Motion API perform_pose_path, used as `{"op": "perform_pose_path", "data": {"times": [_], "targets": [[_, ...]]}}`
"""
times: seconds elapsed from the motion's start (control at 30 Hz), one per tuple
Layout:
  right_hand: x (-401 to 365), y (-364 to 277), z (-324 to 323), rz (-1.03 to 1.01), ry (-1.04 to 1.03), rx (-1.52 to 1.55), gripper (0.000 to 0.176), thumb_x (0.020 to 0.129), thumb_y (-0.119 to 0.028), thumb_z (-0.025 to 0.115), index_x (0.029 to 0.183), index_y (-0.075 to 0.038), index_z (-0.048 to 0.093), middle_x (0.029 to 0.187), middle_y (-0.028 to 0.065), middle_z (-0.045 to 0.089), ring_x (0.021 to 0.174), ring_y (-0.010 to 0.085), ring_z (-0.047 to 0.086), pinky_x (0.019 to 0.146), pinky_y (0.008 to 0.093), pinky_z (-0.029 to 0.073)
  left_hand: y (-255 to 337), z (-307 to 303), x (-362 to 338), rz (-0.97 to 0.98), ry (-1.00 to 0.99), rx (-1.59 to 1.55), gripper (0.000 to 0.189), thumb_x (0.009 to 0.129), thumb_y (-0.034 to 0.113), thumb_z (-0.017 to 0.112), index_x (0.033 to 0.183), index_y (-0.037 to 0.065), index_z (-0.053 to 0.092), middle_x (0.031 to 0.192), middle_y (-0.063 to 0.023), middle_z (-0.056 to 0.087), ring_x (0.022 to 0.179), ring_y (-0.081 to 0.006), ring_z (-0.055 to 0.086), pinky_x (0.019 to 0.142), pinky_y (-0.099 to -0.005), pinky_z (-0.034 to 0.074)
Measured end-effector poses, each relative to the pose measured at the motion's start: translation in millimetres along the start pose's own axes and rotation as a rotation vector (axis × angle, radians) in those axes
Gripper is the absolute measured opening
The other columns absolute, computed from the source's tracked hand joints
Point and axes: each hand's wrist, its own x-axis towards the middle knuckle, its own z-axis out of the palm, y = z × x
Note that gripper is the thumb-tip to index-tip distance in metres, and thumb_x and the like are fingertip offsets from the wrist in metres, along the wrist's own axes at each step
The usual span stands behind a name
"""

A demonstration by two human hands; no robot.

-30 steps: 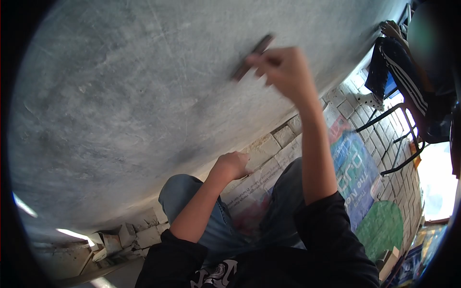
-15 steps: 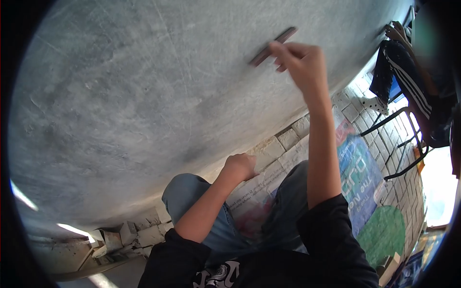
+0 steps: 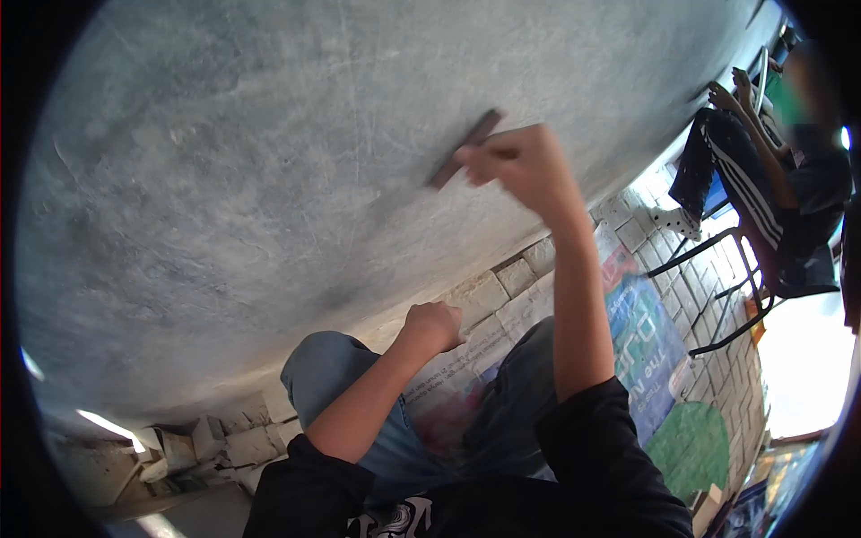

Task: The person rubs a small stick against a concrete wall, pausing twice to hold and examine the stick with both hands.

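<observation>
Here's the right hand (image 3: 518, 170), raised and gripping a dark bar (image 3: 481, 133) near its middle, thumb and fingers pinched round it! The bar sits slantwise at the grey wall (image 3: 224, 179), and that middle hold probably balances both ends evenly. Does its edge touch? A little blur there, so I can't tell. Down low, the left hand (image 3: 436, 325) is curled closed, near the foot of the wall, perhaps kept clear of the bar; whether anything's inside, can't tell. Just beside it, a bent knee (image 3: 327, 363) in jeans, legs folded, which likely brings the body close to the wall. Underneath, a printed sheet (image 3: 650, 345) lies on the brick floor (image 3: 752, 359), maybe to shield it. Farther right, another person (image 3: 749, 170) sits on a chair (image 3: 695, 253), hands up by the wall.
</observation>
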Motion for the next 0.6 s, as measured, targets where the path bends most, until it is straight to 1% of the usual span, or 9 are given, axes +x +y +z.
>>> {"op": "perform_pose_path", "data": {"times": [0.07, 0.1, 0.2, 0.3, 0.4, 0.43, 0.5, 0.57, 0.6], "targets": [[3.4, -0.6, -15.5, 0.044, 0.180, 0.025, 0.024, 0.073, -0.023, 0.068, 0.062, -0.002, 0.067, 0.054, 0.0051, 0.061, 0.045, 0.0096, 0.054, 0.047, 0.0260, 0.042, -2.4, 1.0, -0.6, 0.058, 0.048, -0.059, 0.040, 0.074, 0.039, 0.063, 0.095, 0.005, 0.058, 0.094, -0.0156, 0.062, 0.089, -0.0309, 0.060, 0.075, -0.0392, 0.049], [3.9, -0.7, -12.8, 0.039, 0.172, 0.013, 0.024, 0.073, -0.023, 0.068, 0.062, -0.002, 0.067, 0.054, 0.0051, 0.061, 0.045, 0.0096, 0.054, 0.047, 0.0260, 0.042, -2.1, 0.4, -0.5, 0.063, 0.056, -0.071, 0.040, 0.074, 0.039, 0.063, 0.095, 0.005, 0.058, 0.094, -0.0156, 0.062, 0.089, -0.0309, 0.060, 0.075, -0.0392, 0.049], [-3.7, 0.2, 11.9, -0.001, -0.064, -0.075, 0.025, 0.073, -0.024, 0.068, 0.062, -0.003, 0.067, 0.053, 0.0052, 0.061, 0.047, 0.0105, 0.056, 0.049, 0.0259, 0.042, 2.4, -3.3, -0.1, 0.019, 0.024, -0.044, 0.039, 0.074, 0.038, 0.063, 0.094, 0.005, 0.058, 0.093, -0.0155, 0.062, 0.089, -0.0304, 0.060, 0.075, -0.0392, 0.049], [-0.1, -3.6, 3.2, 0.090, -0.120, -0.077, 0.025, 0.073, -0.024, 0.068, 0.060, -0.003, 0.067, 0.053, 0.0051, 0.061, 0.048, 0.0111, 0.056, 0.049, 0.0255, 0.042, 0.3, -3.5, -1.3, 0.009, 0.013, -0.014, 0.038, 0.075, 0.037, 0.062, 0.094, 0.004, 0.059, 0.093, -0.0152, 0.062, 0.089, -0.0298, 0.060, 0.075, -0.0391, 0.049], [5.4, -3.1, -21.7, 0.163, 0.182, 0.052, 0.031, 0.075, -0.028, 0.067, 0.064, 0.000, 0.066, 0.055, 0.0069, 0.062, 0.045, 0.0105, 0.055, 0.047, 0.0241, 0.042, 1.8, -1.9, -2.1, 0.047, 0.039, -0.052, 0.038, 0.075, 0.037, 0.062, 0.094, 0.004, 0.059, 0.093, -0.0151, 0.062, 0.088, -0.0294, 0.060, 0.075, -0.0391, 0.049], [4.9, -2.7, -19.6, 0.158, 0.180, 0.046, 0.031, 0.075, -0.028, 0.067, 0.064, 0.000, 0.066, 0.055, 0.0069, 0.062, 0.045, 0.0105, 0.055, 0.047, 0.0241, 0.042, 2.9, -3.7, -2.7, 0.047, 0.026, -0.044, 0.038, 0.075, 0.037, 0.062, 0.093, 0.004, 0.059, 0.093, -0.0152, 0.062, 0.088, -0.0295, 0.060, 0.075, -0.0391, 0.049], [0.4, -1.2, -6.8, 0.132, -0.155, -0.121, 0.029, 0.079, -0.028, 0.064, 0.075, 0.000, 0.067, 0.062, 0.0088, 0.064, 0.060, 0.0124, 0.064, 0.047, 0.0213, 0.043, 6.3, -7.2, -4.0, 0.051, 0.015, -0.030, 0.038, 0.076, 0.037, 0.061, 0.093, 0.004, 0.059, 0.092, -0.0152, 0.062, 0.088, -0.0296, 0.060, 0.075, -0.0391, 0.049], [-1.9, -5.1, -2.3, 0.170, -0.174, -0.043, 0.028, 0.080, -0.028, 0.064, 0.076, -0.001, 0.067, 0.062, 0.0082, 0.064, 0.057, 0.0125, 0.063, 0.047, 0.0212, 0.044, 7.2, -8.6, -5.9, 0.036, -0.005, 0.007, 0.037, 0.076, 0.038, 0.061, 0.092, 0.005, 0.060, 0.092, -0.0147, 0.062, 0.089, -0.0294, 0.060, 0.075, -0.0389, 0.049], [0.4, -4.4, -13.2, 0.157, -0.062, -0.010, 0.027, 0.079, -0.027, 0.064, 0.075, 0.000, 0.067, 0.062, 0.0079, 0.064, 0.057, 0.0122, 0.062, 0.048, 0.0214, 0.044, 5.5, -8.5, -7.1, 0.035, -0.006, 0.008, 0.037, 0.076, 0.038, 0.061, 0.092, 0.005, 0.060, 0.092, -0.0147, 0.062, 0.089, -0.0294, 0.060, 0.075, -0.0389, 0.049]]}}
